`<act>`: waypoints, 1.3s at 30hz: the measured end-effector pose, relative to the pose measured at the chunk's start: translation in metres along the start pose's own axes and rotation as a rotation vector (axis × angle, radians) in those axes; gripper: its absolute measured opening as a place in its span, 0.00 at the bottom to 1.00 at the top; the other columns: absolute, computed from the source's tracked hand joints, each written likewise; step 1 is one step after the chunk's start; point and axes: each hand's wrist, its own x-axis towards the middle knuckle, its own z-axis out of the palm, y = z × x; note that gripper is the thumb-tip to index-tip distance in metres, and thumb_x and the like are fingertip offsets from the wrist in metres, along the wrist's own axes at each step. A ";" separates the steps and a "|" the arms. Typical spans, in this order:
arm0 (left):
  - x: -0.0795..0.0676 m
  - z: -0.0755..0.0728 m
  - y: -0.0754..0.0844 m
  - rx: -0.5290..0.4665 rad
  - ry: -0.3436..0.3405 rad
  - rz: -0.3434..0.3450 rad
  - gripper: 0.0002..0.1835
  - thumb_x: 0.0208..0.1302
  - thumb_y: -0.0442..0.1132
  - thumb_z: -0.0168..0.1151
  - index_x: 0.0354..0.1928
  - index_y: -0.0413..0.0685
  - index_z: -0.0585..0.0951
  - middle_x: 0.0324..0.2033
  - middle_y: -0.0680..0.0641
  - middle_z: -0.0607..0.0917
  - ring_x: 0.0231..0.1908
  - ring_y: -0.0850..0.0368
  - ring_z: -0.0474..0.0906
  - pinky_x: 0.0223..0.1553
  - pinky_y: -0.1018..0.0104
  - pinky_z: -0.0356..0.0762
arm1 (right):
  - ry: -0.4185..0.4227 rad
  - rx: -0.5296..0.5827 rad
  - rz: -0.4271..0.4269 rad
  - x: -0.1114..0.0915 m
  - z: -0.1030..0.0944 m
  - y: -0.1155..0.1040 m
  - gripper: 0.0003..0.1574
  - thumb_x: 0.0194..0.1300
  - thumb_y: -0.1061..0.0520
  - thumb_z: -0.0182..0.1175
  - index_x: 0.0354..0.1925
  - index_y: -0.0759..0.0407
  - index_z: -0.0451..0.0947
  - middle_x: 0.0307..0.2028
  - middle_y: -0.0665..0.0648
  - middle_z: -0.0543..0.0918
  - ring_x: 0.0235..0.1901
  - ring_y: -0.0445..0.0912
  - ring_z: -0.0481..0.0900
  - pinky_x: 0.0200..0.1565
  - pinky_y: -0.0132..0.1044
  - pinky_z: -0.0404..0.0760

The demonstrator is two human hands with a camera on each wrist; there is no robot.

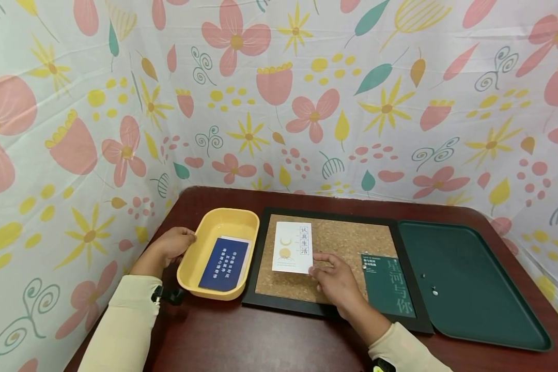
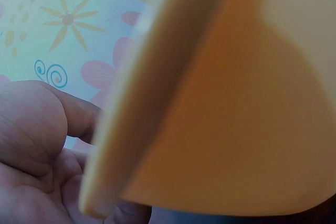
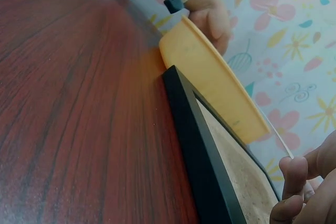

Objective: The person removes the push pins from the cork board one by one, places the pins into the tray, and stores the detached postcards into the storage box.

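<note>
My right hand (image 1: 337, 281) pinches the lower right edge of a white card (image 1: 285, 258) over the cork board (image 1: 335, 232). The card has dark characters and a yellow moon and sun drawing. From the right wrist view, the same card shows edge-on as a thin white line at the fingertips (image 3: 294, 174). My left hand (image 1: 172, 245) holds the left rim of a yellow plastic tub (image 1: 248, 219); its fingers curl at the rim in the left wrist view. Inside the tub lies a dark blue card (image 1: 223, 263) with white characters, a paler card edge showing beneath it.
A green card (image 1: 386, 289) sits at the board's lower right, with small pins at its corners. Right of the black frame (image 1: 414, 289) stands a dark green tray (image 1: 483, 289) with several small pins (image 1: 434, 292). Floral cloth (image 1: 279, 129) hangs behind the wooden table (image 1: 242, 336).
</note>
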 end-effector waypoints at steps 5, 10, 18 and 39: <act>0.001 0.000 -0.001 -0.004 0.005 0.000 0.19 0.80 0.40 0.46 0.61 0.32 0.73 0.36 0.38 0.82 0.25 0.51 0.79 0.25 0.62 0.78 | -0.007 0.013 -0.010 -0.001 0.003 -0.001 0.21 0.69 0.66 0.63 0.59 0.63 0.78 0.36 0.63 0.88 0.21 0.44 0.74 0.24 0.32 0.73; 0.001 0.000 -0.001 -0.005 0.004 -0.004 0.19 0.80 0.40 0.46 0.61 0.33 0.74 0.36 0.38 0.82 0.26 0.50 0.80 0.24 0.62 0.78 | -0.009 0.025 -0.007 -0.003 0.007 -0.004 0.21 0.69 0.66 0.64 0.59 0.63 0.78 0.36 0.63 0.88 0.22 0.44 0.74 0.23 0.32 0.73; 0.000 0.000 0.000 0.009 0.008 -0.014 0.19 0.80 0.41 0.47 0.62 0.33 0.74 0.37 0.37 0.83 0.25 0.50 0.80 0.25 0.62 0.78 | -0.013 0.022 -0.009 -0.003 0.013 -0.005 0.20 0.69 0.66 0.63 0.59 0.64 0.78 0.36 0.63 0.88 0.23 0.44 0.75 0.24 0.32 0.74; -0.001 -0.001 0.001 -0.015 -0.015 0.009 0.20 0.80 0.40 0.46 0.62 0.31 0.73 0.39 0.37 0.83 0.28 0.48 0.83 0.26 0.60 0.81 | -0.049 0.083 -0.019 -0.004 0.023 -0.007 0.20 0.70 0.66 0.62 0.59 0.65 0.78 0.36 0.65 0.87 0.21 0.43 0.73 0.23 0.32 0.73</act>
